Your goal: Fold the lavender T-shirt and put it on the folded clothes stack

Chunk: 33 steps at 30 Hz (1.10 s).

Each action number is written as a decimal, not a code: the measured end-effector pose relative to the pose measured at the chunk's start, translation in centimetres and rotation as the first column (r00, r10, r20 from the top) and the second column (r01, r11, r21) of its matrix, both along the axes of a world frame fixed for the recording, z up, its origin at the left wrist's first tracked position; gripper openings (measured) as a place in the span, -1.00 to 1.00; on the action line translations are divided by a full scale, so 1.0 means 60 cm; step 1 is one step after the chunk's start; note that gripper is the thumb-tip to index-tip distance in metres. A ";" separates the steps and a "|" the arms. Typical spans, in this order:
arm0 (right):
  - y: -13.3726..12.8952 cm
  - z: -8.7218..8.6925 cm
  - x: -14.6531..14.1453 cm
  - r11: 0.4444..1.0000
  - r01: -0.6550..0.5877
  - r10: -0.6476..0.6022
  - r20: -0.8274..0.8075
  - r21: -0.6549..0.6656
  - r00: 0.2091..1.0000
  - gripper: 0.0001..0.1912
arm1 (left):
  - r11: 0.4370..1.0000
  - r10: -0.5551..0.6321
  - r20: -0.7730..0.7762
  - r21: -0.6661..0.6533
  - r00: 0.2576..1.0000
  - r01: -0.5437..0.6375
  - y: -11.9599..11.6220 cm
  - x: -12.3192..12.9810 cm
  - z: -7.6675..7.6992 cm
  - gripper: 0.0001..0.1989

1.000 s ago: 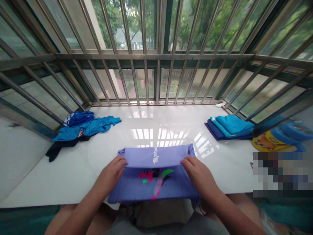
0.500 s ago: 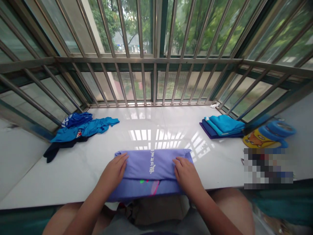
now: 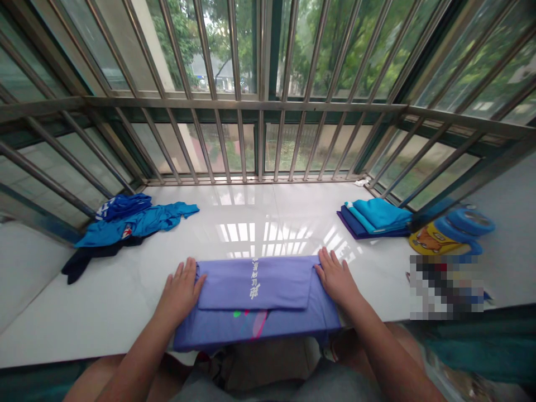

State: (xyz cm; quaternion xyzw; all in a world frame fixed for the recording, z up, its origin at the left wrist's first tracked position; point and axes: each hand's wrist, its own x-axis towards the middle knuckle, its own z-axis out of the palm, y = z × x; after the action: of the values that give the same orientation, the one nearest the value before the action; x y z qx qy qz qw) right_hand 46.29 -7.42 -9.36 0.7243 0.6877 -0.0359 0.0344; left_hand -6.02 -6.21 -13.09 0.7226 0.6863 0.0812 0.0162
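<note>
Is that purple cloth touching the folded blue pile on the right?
Apart: the head view shows white surface between the purple cloth and the folded blue pile.

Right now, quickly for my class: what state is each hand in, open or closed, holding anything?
Left hand: open, fingers extended, at the left edge of the purple cloth.
Right hand: open, fingers extended, at its right edge.

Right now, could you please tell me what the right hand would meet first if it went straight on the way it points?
Gliding low over the white ledge, the right hand would probably meet the metal window bars first, though depth is hard to judge.
</note>
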 end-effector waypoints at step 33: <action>-0.059 -0.040 0.060 0.962 0.212 -0.199 -0.092 0.174 0.976 -0.31 | 0.951 -0.157 0.232 0.299 0.960 0.083 0.030 -0.095 -0.004 -0.59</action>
State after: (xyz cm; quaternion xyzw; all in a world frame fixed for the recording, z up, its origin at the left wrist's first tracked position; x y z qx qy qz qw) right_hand 49.90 -10.96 -11.78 0.7900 0.6100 -0.0027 -0.0613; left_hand -11.74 -4.38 -13.33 0.7417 0.6140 0.2701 0.0038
